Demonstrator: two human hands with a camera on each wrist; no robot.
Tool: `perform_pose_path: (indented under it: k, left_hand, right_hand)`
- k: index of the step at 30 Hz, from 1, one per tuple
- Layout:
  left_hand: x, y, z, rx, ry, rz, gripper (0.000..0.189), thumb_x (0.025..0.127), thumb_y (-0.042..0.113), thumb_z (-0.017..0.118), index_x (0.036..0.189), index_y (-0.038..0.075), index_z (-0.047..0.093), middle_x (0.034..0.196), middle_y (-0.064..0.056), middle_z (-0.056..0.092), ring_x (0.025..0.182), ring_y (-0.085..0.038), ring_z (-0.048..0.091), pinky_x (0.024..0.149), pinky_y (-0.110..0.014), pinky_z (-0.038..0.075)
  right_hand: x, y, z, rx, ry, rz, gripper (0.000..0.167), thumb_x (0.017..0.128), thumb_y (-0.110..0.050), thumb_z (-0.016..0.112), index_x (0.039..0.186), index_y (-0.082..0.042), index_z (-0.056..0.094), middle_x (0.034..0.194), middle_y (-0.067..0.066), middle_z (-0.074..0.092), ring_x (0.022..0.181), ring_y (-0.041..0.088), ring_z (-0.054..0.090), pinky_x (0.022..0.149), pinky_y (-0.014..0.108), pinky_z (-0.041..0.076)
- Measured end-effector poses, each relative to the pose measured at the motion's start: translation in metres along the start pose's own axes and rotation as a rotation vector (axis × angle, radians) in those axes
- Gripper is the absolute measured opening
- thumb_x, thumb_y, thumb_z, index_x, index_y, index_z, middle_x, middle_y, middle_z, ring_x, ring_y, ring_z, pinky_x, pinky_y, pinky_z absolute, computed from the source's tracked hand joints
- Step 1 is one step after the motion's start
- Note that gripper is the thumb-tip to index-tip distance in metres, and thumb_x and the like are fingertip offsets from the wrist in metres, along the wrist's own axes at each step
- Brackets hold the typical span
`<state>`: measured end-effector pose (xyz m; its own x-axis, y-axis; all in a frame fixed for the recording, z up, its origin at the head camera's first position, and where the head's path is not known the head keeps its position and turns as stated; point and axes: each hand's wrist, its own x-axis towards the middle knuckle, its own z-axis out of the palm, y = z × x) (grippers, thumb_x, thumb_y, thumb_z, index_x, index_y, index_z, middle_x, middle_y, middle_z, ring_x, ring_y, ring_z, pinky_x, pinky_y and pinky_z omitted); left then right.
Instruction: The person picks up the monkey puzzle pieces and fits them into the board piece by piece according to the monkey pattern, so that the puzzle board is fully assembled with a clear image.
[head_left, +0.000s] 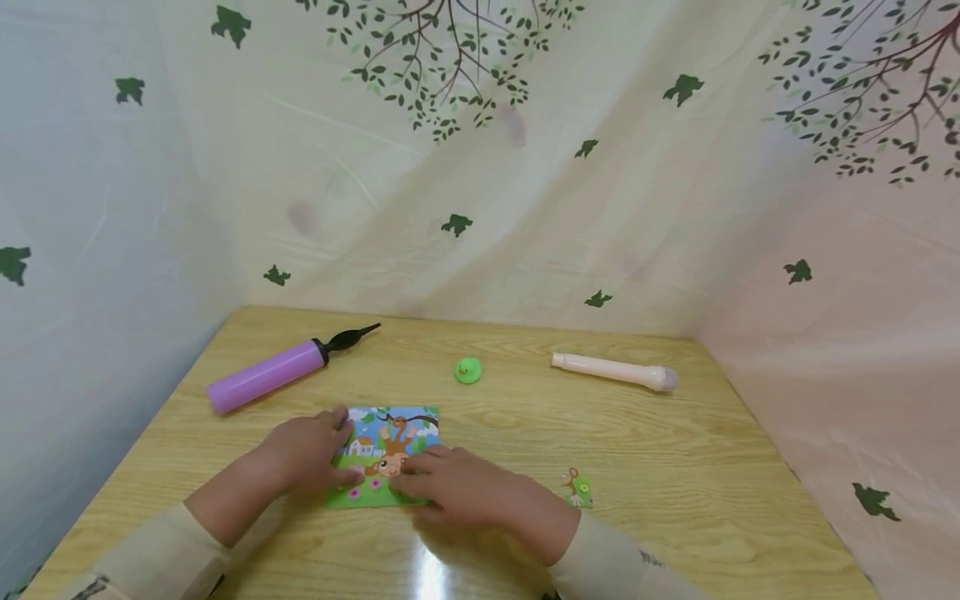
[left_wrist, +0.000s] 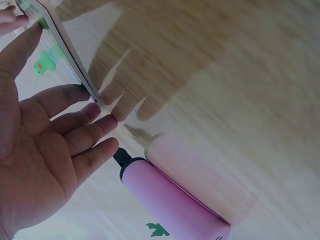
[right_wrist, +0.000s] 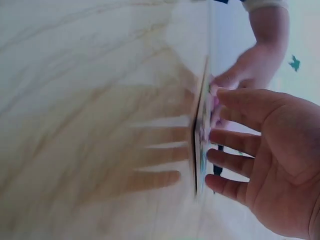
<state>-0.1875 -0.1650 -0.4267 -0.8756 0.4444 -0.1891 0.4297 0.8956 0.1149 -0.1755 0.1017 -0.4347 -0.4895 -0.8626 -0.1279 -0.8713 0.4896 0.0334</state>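
Observation:
A flat puzzle board (head_left: 375,496) with a hanging monkey, a small house and flowers lies on the table. My left hand (head_left: 306,454) touches its left side, fingers near the upper left corner and thumb over the lower part. Fingertips of my right hand (head_left: 465,492) rest on the lower right of the picture, covering part of the monkey's face. From the right wrist view, the board (right_wrist: 197,130) appears edge-on, with straight fingers at its surface. A small printed puzzle piece (head_left: 579,489) lies apart, beyond my right wrist.
Behind the left hand lies a purple balloon pump (head_left: 270,375) with a black nozzle. A green toy duck (head_left: 468,371) sits behind the board. Toward the back right is a pale tube-shaped stick (head_left: 611,369). Printed cloth (head_left: 480,267) hangs along the table's back and sides.

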Motion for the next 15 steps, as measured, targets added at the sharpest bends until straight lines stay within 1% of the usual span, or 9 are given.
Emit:
perform_pose_path:
  k: [3,6,10,15]
  left_hand:
    - [0.001,-0.001,0.001,0.000,0.005,0.009,0.089,0.084,0.063,0.064,0.138,-0.006,0.051,0.149,-0.029,0.039,0.131,-0.049,0.044,0.105,-0.060,0.042]
    - [0.000,-0.002,0.002,-0.008,0.011,0.016,0.091,0.084,0.066,0.062,0.139,-0.006,0.050,0.150,-0.029,0.039,0.132,-0.049,0.044,0.106,-0.060,0.042]
    - [-0.001,-0.002,0.001,-0.023,0.015,0.018,0.099,0.080,0.073,0.060,0.139,-0.006,0.050,0.150,-0.029,0.039,0.132,-0.049,0.044,0.106,-0.059,0.042]
    - [-0.002,-0.003,0.001,-0.041,0.009,0.012,0.111,0.070,0.080,0.063,0.140,-0.005,0.048,0.151,-0.030,0.037,0.132,-0.050,0.043,0.106,-0.060,0.041]
  right_hand:
    - [-0.013,0.010,-0.004,0.053,0.031,0.030,0.052,0.100,-0.040,0.053,0.149,-0.025,0.043,0.148,-0.001,0.048,0.136,0.018,0.043,0.113,0.036,0.040]
    - [-0.030,0.023,-0.010,0.116,0.062,0.087,0.048,0.100,-0.037,0.055,0.145,-0.020,0.049,0.140,0.001,0.054,0.130,0.018,0.050,0.110,0.035,0.043]
    - [-0.058,0.042,-0.015,0.236,0.058,0.205,0.043,0.099,-0.035,0.057,0.138,-0.017,0.055,0.133,0.001,0.058,0.124,0.019,0.054,0.105,0.038,0.048]
    - [-0.095,0.065,-0.016,0.345,0.032,0.362,0.044,0.097,-0.034,0.062,0.136,-0.014,0.057,0.133,0.004,0.058,0.124,0.025,0.055,0.099,0.044,0.051]
